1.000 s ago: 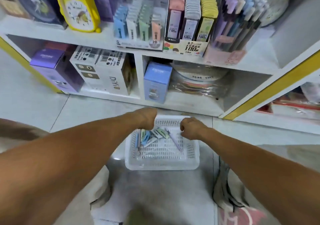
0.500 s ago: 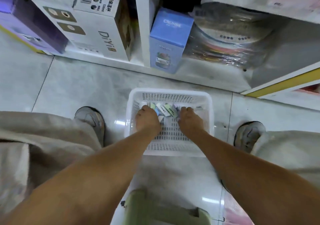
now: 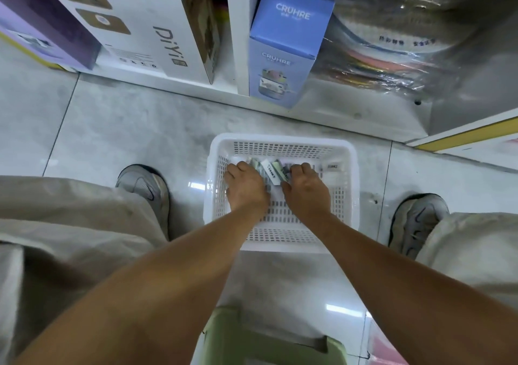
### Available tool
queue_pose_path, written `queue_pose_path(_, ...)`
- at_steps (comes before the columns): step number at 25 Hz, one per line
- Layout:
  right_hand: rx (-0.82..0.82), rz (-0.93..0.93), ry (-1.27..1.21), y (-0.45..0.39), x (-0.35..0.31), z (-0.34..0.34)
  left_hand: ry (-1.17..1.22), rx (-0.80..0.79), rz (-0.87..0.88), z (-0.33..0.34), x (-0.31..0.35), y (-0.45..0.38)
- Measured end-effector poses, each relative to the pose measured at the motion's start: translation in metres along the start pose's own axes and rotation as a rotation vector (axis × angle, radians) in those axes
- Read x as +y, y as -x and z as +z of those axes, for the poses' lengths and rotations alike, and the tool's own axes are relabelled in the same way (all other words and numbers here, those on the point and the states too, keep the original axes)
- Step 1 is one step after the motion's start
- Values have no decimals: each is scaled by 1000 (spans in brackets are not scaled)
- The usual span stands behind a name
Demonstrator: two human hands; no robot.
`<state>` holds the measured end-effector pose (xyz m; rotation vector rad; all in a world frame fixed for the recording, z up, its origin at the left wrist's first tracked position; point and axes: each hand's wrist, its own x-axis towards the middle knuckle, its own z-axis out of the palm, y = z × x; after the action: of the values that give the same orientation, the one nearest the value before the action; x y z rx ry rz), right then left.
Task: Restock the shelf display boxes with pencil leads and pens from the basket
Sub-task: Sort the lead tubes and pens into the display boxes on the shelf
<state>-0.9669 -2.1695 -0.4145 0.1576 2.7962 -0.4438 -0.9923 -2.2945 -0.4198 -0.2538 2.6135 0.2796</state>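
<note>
White basket point(image 3: 283, 231) on the floor, left hand point(image 3: 246, 186) and right hand point(image 3: 305, 189) inside, both grips curled on small lead packs point(image 3: 270, 171).

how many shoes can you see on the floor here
2. One grey shoe is left of the white basket, partly under a beige trouser leg. The other grey shoe is right of the basket, its heel hidden by the other trouser leg.

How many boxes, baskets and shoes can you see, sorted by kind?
Boxes on the shelf: 3, a purple box, a white DiYi box and a blue CRUHRE box
White basket: 1
Grey shoes: 2, and
Total: 6
</note>
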Motion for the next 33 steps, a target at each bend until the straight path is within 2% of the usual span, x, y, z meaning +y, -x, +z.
queue_pose_path(5,-32,4,-97,-3,-13,9,49,21,103,10,4,4)
queue_pose_path(10,29,172,-305,-2,-21,14,542,7,-72,1,-4,-2)
queue_pose_path(14,47,241,-416,-4,-22,15,664,23,-112,-2,-10,-6)
queue_pose_path(16,41,252,-449,-4,-22,15,751,-36,-153,-3,-6,-8)
queue_pose_path(19,-41,206,-541,-6,-20,13,898,-184,-192,-7,2,-12)
queue_pose_path(22,-204,244,-690,-4,-18,9,889,-214,-190,-7,4,-15)
queue_pose_path(25,-286,305,-998,3,-15,6,825,-259,-218,-7,4,-13)
queue_pose_path(28,-296,377,-1309,11,-6,0,941,-362,-272,-10,6,-9)
queue_pose_path(32,-353,461,-1410,11,-6,-15,1185,-366,-403,-12,8,-4)
queue_pose_path(33,-357,444,-1340,8,-6,-21,1200,-351,-433,-11,8,-3)
